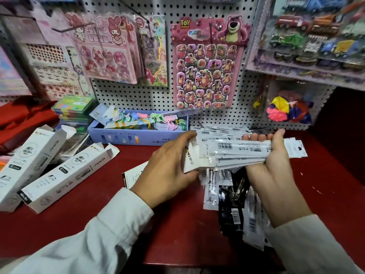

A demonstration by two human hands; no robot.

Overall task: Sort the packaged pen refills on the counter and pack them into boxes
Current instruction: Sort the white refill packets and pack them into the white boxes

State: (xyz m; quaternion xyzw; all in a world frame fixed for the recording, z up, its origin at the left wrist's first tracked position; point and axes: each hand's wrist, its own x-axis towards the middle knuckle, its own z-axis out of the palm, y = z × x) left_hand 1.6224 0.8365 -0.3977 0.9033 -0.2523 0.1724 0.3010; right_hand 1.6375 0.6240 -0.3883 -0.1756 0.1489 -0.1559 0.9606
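The scene is evenly lit from above, with only soft shadows thrown on the red surface [110, 204]. Motion blur is seen across the upper corners, worst on the toy trucks [316, 30]. Straight lines are bowed at the edges, and glare is caught on the sticker sheet [207, 62].

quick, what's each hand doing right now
Left hand: closed on the end of a small white box.
Right hand: palm up, holding a stack of packaged refills.
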